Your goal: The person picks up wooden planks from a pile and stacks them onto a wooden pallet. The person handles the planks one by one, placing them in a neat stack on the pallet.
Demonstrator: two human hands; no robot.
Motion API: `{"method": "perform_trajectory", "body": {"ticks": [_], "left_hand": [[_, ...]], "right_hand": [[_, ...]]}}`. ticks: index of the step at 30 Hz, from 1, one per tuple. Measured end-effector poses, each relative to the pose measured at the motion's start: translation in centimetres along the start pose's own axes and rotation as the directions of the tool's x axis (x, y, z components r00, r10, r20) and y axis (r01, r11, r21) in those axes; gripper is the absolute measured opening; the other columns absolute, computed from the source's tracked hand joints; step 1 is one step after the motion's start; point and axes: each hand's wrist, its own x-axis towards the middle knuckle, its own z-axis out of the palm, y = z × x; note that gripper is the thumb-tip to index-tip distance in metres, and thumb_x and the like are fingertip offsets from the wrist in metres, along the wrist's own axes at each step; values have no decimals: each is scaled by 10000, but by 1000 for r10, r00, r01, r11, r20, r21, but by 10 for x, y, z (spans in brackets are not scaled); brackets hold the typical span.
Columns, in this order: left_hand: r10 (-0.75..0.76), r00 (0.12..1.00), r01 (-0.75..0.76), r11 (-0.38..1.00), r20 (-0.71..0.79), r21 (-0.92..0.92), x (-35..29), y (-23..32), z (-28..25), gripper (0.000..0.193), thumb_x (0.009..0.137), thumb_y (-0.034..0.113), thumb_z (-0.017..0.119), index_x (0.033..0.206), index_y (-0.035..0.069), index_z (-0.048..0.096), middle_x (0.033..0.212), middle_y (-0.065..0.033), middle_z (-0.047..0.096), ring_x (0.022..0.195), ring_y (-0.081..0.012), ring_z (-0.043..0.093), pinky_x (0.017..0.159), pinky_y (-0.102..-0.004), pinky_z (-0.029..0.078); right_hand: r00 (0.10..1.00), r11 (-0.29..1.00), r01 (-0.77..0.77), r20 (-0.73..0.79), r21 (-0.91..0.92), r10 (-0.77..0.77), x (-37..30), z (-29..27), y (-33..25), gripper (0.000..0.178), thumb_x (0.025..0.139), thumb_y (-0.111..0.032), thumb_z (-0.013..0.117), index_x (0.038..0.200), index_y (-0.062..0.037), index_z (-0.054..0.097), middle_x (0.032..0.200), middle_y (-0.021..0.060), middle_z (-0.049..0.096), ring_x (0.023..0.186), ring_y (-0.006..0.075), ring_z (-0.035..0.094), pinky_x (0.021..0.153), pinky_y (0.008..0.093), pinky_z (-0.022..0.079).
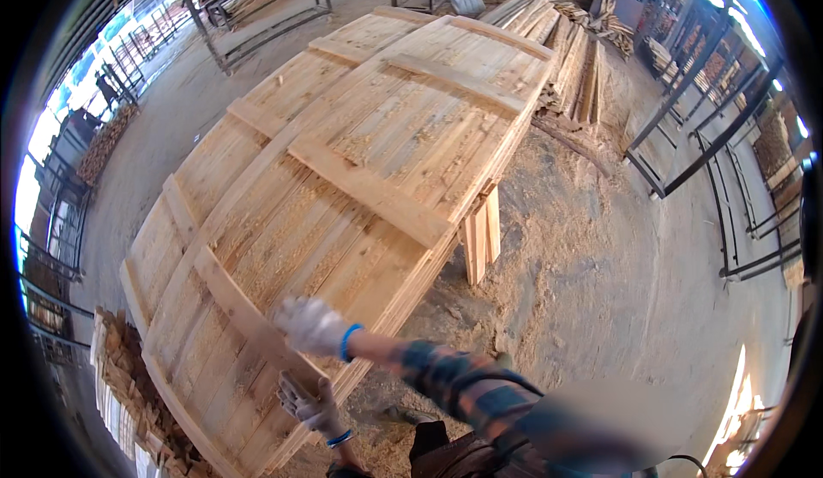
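Note:
A large panel of pale wooden boards lies in front of me, with crosswise battens on its face. My left hand, in a light work glove, rests at the near end of the closest batten; its fingers are stretched out and the thumb is apart. Farther along the same batten, my right hand, also gloved, is just beside or above the wood. Motion smears its fingers, so their grip and anything in them cannot be made out. Blue bands circle both wrists. Sawdust and shavings are scattered over the boards.
Another battened panel adjoins on the left. A wooden support stands under the right edge. Long timber strips are piled beyond the far end. Offcuts fill the lower left. Dark metal frames stand right on the sawdust-strewn floor.

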Motion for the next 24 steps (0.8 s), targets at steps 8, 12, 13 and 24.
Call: {"method": "perform_trajectory", "body": {"ticks": [8, 12, 13, 24], "left_hand": [[37, 997, -38, 999, -61, -12, 5, -6, 7, 696, 939, 553, 446, 1447, 81, 373, 1402, -192, 461, 1195, -393, 494, 950, -462, 465], [-35, 979, 12, 994, -203, -112, 7, 68, -12, 631, 944, 466, 514, 1417, 61, 414, 1323, -205, 527, 1100, -363, 566, 876, -435, 511], [-22, 966, -10, 992, -259, -122, 5, 87, -30, 626, 944, 458, 516, 1415, 58, 415, 1314, -206, 532, 1087, -359, 570, 864, -434, 515], [280, 905, 135, 523, 320, -841, -94, 367, -33, 572, 945, 366, 544, 1393, 29, 432, 1218, -215, 582, 955, -321, 622, 740, -415, 554]], "right_hand": [[834, 830, -546, -170, -117, 525, -147, -109, 208, 789, 754, -458, 700, 1369, -46, 427, 1206, 183, 483, 1102, 331, 458, 915, 420, 416], [750, 742, -625, -78, 240, 657, -154, -68, 243, 771, 719, -415, 721, 1346, -53, 459, 1168, 205, 513, 1041, 341, 489, 909, 397, 429], [778, 769, -605, -52, 209, 626, -153, -73, 249, 775, 732, -419, 712, 1357, -47, 444, 1174, 209, 512, 1052, 350, 488, 909, 399, 436], [948, 802, -315, 125, 507, 293, -342, -112, 337, 606, 895, -403, 539, 1370, -36, 446, 1243, 237, 575, 1143, 384, 558, 965, 449, 457]]}}
